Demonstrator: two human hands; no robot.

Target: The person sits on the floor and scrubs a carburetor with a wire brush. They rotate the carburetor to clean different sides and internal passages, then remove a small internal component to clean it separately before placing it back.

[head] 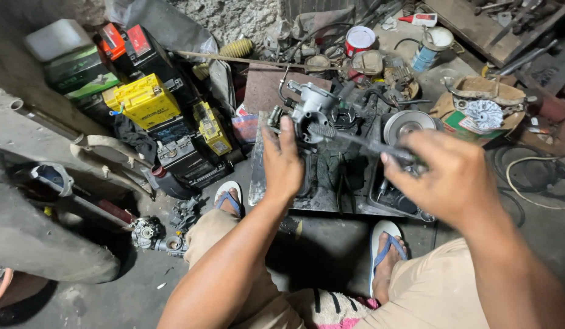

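My left hand (282, 161) grips a grey metal carburetor (313, 109) and holds it up over a dark oily tray (322, 198). My right hand (447, 173) holds the handle of a dark brush (355, 139), and its bristled end rests against the carburetor body. My arms reach forward from my knees, with both feet in blue flip-flops (229, 196) on the concrete floor. The brush handle is mostly hidden inside my right fist.
Yellow and black batteries (145, 100) are stacked at the left. Another carburetor (151, 234) lies on the floor by my left knee. A round metal disc (407, 123), a red can (358, 39), a bucket of parts (477, 113) and coiled cable (532, 176) crowd the back and right.
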